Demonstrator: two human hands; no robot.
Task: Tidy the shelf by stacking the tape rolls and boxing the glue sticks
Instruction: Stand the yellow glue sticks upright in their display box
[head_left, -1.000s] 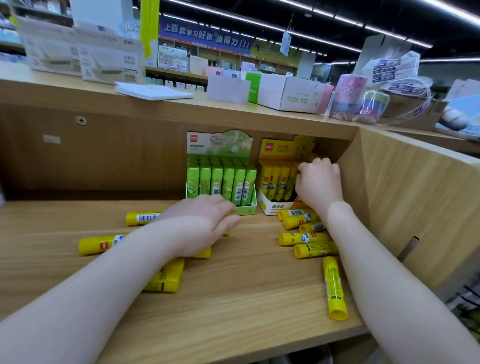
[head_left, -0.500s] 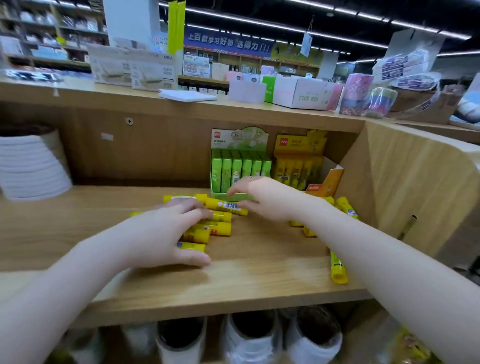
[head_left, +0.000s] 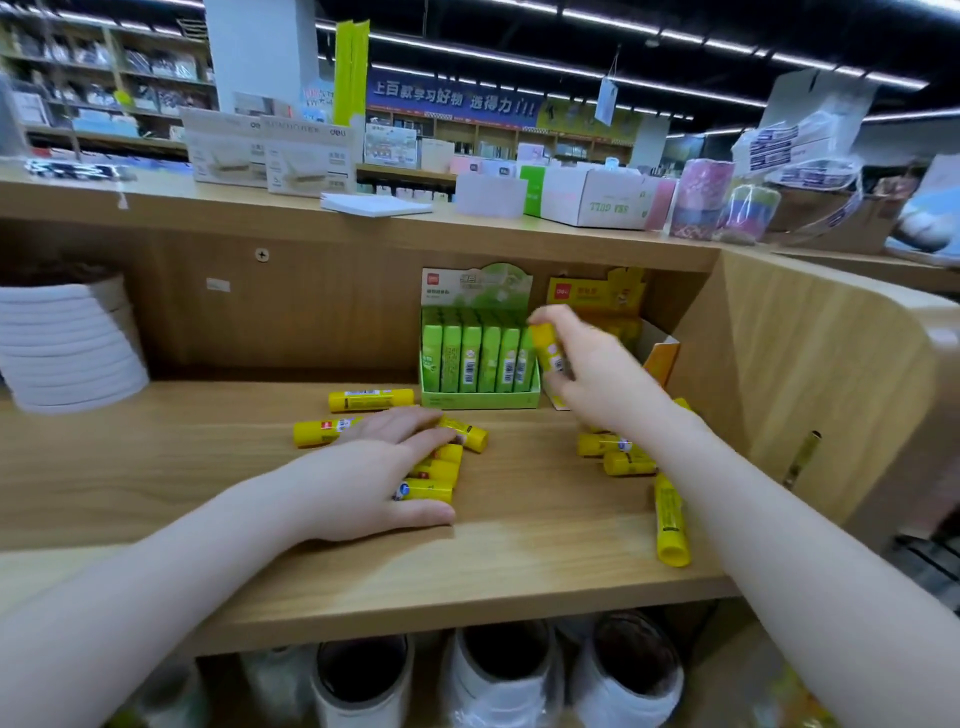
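A: What has changed?

B: My right hand (head_left: 597, 374) has lifted off the shelf (head_left: 156, 467), pinching one yellow glue stick (head_left: 548, 345) before the yellow box (head_left: 660, 353); boxing proceeds. My left hand (head_left: 374, 467) stays spread flat on the loose sticks (head_left: 431, 470).

A: Obstacles?

B: The green box (head_left: 478, 358) stands just beside. The yellow box's free slots are hidden, I think by my hand. The white rolls (head_left: 67, 343) sit far left.

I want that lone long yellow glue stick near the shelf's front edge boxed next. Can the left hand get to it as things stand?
Probably yes, but awkwardly: the left hand rests on a cluster of yellow glue sticks, and the long yellow glue stick lies close beside the right forearm, across bare shelf.
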